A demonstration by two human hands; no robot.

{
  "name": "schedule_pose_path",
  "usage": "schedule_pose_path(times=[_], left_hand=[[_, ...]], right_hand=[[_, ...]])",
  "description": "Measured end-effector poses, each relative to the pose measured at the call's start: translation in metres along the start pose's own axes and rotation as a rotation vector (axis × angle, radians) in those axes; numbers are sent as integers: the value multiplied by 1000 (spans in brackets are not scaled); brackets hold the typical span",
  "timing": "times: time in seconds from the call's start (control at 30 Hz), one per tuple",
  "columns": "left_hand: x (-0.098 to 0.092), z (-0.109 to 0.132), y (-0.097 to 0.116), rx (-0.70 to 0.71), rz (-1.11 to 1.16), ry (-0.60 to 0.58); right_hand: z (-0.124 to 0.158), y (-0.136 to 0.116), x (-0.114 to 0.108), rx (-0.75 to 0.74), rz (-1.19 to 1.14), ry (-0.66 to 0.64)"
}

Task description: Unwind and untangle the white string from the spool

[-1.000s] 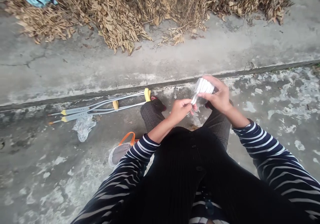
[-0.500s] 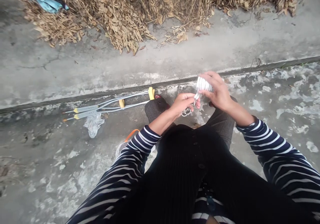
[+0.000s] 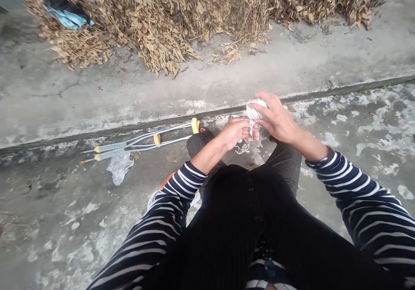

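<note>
In front of my knees, my right hand (image 3: 275,119) holds a white roll (image 3: 256,108) marked with thin dark lines, its fingers curved over the top and right side. A narrow white strip (image 3: 251,129) runs down from the roll to my left hand (image 3: 234,134), where it lies across the fingers under the thumb. Below that hand a loose, twisted length of the white strip (image 3: 242,146) dangles over the ground. What the strip is made of I cannot make out.
A pair of grey crutches with yellow pads (image 3: 139,143) lies left of my legs. Beside them is a crumpled clear plastic bag (image 3: 119,168). Dry leaves (image 3: 168,30) cover the far raised concrete, with a blue and black cloth (image 3: 68,15) on them. A low step edge (image 3: 155,123) crosses ahead.
My right hand and the roll have moved a little left, closer to my left hand, and the roll has turned. My left fingers have loosened slightly around the strip.
</note>
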State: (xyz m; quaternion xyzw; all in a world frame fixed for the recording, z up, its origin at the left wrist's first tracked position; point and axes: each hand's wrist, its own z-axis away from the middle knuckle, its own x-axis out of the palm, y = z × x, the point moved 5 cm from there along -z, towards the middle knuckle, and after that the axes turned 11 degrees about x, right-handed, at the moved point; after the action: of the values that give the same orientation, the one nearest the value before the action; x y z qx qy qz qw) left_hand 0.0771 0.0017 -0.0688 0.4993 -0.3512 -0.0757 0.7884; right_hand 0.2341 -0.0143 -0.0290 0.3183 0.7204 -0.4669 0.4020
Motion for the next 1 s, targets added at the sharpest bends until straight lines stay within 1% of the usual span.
schedule_pose_path(times=[0.13, 0.3, 0.37, 0.5, 0.57, 0.63, 0.73, 0.8, 0.83, 0.9, 0.97, 1.0], left_hand=[[3, 1, -2, -11, 59, 20], [7, 5, 1, 8, 111, 3], [7, 7, 3, 2, 135, 6], [2, 9, 3, -11, 165, -30], [-1, 8, 0, -28, 125, -81], [-6, 5, -6, -58, 39, -141], [-17, -4, -21, -103, -156, -231], [-30, -12, -34, -116, -297, -241], [-38, -16, -41, -111, -360, -214], [-57, -22, -56, -81, -446, -121], [-75, -23, -72, -39, -480, -40], [-83, -23, -78, 11, -469, -2]], right_hand=[[3, -7, -6, -77, -12, 38], [-3, -15, -11, -23, 6, 59], [-6, -15, -12, -28, 0, 59], [-8, -4, -16, -34, 26, 68], [-8, 4, -22, -26, 64, 84], [-8, 11, -30, -2, 111, 89], [-11, 15, -45, 41, 174, 78], [-13, 14, -57, 49, 206, 67], [-15, 13, -63, 54, 222, 59], [-19, 12, -77, 79, 258, 41], [-23, 15, -90, 115, 315, 25], [-25, 18, -96, 134, 345, 23]])
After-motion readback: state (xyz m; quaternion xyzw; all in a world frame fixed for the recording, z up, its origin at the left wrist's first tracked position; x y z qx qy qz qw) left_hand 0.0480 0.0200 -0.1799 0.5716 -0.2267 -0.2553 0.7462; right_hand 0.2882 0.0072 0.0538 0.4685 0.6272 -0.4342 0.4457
